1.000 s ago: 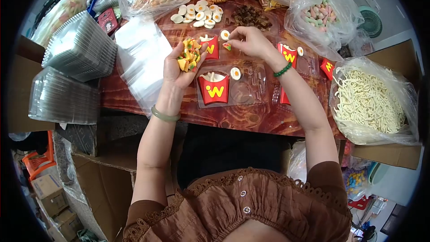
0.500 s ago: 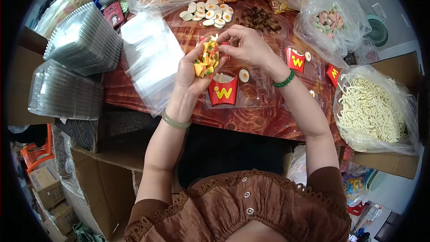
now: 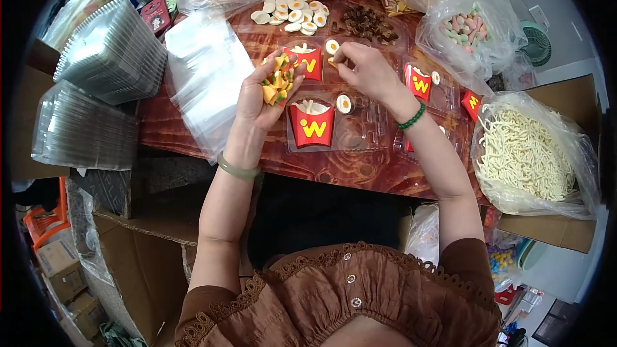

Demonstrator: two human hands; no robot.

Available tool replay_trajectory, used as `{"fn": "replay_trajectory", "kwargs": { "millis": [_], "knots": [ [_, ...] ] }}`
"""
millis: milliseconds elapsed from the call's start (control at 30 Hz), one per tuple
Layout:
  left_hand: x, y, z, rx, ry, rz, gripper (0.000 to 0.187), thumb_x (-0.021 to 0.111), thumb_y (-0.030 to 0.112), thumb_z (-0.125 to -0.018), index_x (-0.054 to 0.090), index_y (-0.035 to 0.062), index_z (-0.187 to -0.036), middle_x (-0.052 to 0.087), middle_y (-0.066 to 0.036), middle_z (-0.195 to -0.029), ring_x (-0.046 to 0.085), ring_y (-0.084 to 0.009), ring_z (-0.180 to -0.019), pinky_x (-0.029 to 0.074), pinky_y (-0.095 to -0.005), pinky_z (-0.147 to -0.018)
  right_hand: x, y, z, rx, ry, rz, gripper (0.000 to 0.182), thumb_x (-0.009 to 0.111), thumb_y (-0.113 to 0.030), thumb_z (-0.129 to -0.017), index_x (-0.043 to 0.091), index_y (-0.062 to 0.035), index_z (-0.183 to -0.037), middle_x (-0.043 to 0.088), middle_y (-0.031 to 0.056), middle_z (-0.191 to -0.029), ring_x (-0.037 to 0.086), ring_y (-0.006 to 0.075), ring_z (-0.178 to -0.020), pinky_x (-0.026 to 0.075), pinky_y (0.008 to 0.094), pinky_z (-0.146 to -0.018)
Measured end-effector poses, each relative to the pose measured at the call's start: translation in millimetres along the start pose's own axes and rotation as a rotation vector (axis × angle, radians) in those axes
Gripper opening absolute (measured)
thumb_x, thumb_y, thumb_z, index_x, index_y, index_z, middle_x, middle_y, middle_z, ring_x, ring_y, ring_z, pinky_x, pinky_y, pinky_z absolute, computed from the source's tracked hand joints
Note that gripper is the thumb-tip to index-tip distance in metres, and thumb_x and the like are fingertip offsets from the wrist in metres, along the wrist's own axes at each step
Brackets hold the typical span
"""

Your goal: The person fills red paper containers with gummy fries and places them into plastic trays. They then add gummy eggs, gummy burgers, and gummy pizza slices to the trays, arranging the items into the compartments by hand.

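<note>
My left hand (image 3: 260, 97) is cupped, palm up, around a small heap of yellow, orange and green gummy candies (image 3: 278, 80). My right hand (image 3: 367, 71) pinches one small yellow-orange gummy candy (image 3: 332, 62), just below a fried-egg candy (image 3: 331, 46) in the far clear tray. Partly behind my left fingers stands a red fries carton (image 3: 311, 64) with pale sticks in it. Nearer to me, another red fries carton (image 3: 312, 124) with a yellow W lies in a clear plastic tray (image 3: 353, 142), beside a second fried-egg candy (image 3: 344, 103).
Stacked clear containers (image 3: 109, 51) and plastic sleeves (image 3: 209, 77) lie to the left. Egg candies (image 3: 292, 11) and brown pieces (image 3: 369, 24) are heaped at the back. A bag of pale stick candies (image 3: 527, 154) stands right, below a bag of pastel candies (image 3: 464, 29).
My right hand has moved away from the heap in my left palm, rightward over the far tray, carrying one small piece. My left hand has shifted slightly left, as has the whole view.
</note>
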State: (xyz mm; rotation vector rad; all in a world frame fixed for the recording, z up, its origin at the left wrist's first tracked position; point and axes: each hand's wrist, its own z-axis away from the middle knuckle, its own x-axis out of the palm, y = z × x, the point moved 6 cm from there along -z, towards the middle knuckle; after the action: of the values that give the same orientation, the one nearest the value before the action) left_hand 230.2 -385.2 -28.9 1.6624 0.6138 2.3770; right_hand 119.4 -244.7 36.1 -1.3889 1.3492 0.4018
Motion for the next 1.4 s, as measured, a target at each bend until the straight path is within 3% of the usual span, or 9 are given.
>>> {"fn": "replay_trajectory", "kwargs": {
  "millis": [67,167,233,333,600,700,833,1033,1400],
  "knots": [
    [-2.1,0.5,-2.1,0.003,0.001,-0.01,0.037,0.046,0.017,-0.094,0.04,0.0053,-0.129,0.056,-0.015,-0.114,0.059,-0.031,-0.105,0.054,-0.0372,-0.084,11.8,1.8,3.4,-0.099,-0.005,0.039,0.015,0.064,-0.006,-0.076,0.056,-0.0006,-0.087,0.06,0.0141,-0.083,0.06,0.0297,-0.076,0.048,0.0344,-0.068],
    [-6.5,2.3,-3.9,0.028,0.014,-0.076,0.038,0.047,0.018,-0.094,0.04,0.0042,-0.129,0.056,-0.014,-0.114,0.06,-0.0298,-0.104,0.054,-0.0362,-0.083,16.1,0.1,7.7,-0.04,-0.026,-0.045,0.016,0.064,-0.007,-0.077,0.058,-0.0006,-0.09,0.061,0.0132,-0.085,0.06,0.0279,-0.08,0.048,0.0337,-0.069],
    [-5.7,3.9,-3.2,0.037,0.015,-0.125,0.039,0.048,0.018,-0.094,0.04,0.0034,-0.129,0.055,-0.015,-0.116,0.06,-0.0291,-0.103,0.054,-0.0349,-0.082,16.3,13.9,10.4,0.202,-0.056,-0.2,0.017,0.064,-0.007,-0.078,0.061,-0.0016,-0.093,0.062,0.0128,-0.088,0.061,0.0264,-0.084,0.048,0.0327,-0.072],
    [-4.2,5.1,-3.9,0.029,0.006,-0.103,0.036,0.045,0.015,-0.095,0.041,0.0016,-0.128,0.052,-0.019,-0.12,0.055,-0.0367,-0.11,0.053,-0.0389,-0.088,24.9,19.2,12.9,0.161,-0.057,-0.123,0.017,0.065,-0.008,-0.079,0.064,-0.0027,-0.096,0.063,0.0118,-0.091,0.061,0.0243,-0.085,0.048,0.0313,-0.074],
    [-5.0,1.0,-1.7,-0.019,-0.023,0.0,0.04,0.046,0.014,-0.094,0.039,0.0025,-0.131,0.05,-0.018,-0.122,0.056,-0.0351,-0.11,0.052,-0.0385,-0.089,19.5,17.9,10.2,0.193,0.022,-0.093,0.016,0.065,-0.012,-0.082,0.067,-0.0032,-0.095,0.063,0.0093,-0.09,0.06,0.0202,-0.083,0.047,0.0292,-0.073],
    [5.4,-4.3,3.1,-0.056,-0.068,0.003,0.039,0.047,0.015,-0.094,0.04,0.0023,-0.13,0.053,-0.016,-0.119,0.058,-0.0312,-0.107,0.053,-0.0382,-0.088,8.1,-7.7,-3.6,0.193,0.047,-0.371,0.018,0.066,-0.017,-0.084,0.067,-0.0026,-0.095,0.063,0.0041,-0.087,0.056,0.01,-0.08,0.045,0.0258,-0.068],
    [7.7,-14.3,3.8,-0.084,-0.076,0.024,0.035,0.049,0.015,-0.093,0.047,0.0017,-0.125,0.056,-0.013,-0.114,0.061,-0.0215,-0.098,0.054,-0.0378,-0.085,20.7,-25.8,-19.2,0.302,-0.101,-0.493,0.021,0.069,-0.019,-0.082,0.066,-0.0007,-0.092,0.064,0.0046,-0.086,0.056,0.0078,-0.075,0.046,0.024,-0.066],
    [4.4,-15.3,7.0,-0.088,-0.038,0.069,0.035,0.046,0.014,-0.094,0.044,0.0003,-0.126,0.054,-0.016,-0.117,0.059,-0.0261,-0.102,0.055,-0.0399,-0.084,27.8,-26.1,-14.7,0.434,-0.122,-0.772,0.021,0.069,-0.016,-0.083,0.063,0.0004,-0.095,0.064,0.0029,-0.083,0.059,0.0081,-0.079,0.049,0.0236,-0.069],
    [9.0,-19.9,5.1,-0.062,-0.026,0.045,0.033,0.044,0.013,-0.094,0.045,0.0007,-0.125,0.053,-0.018,-0.118,0.06,-0.0251,-0.1,0.055,-0.0381,-0.083,33.0,-22.6,-12.4,0.47,-0.093,-0.617,0.02,0.066,-0.009,-0.083,0.06,0.0027,-0.098,0.063,0.0047,-0.088,0.059,0.008,-0.075,0.05,0.023,-0.069]
  ]
}}
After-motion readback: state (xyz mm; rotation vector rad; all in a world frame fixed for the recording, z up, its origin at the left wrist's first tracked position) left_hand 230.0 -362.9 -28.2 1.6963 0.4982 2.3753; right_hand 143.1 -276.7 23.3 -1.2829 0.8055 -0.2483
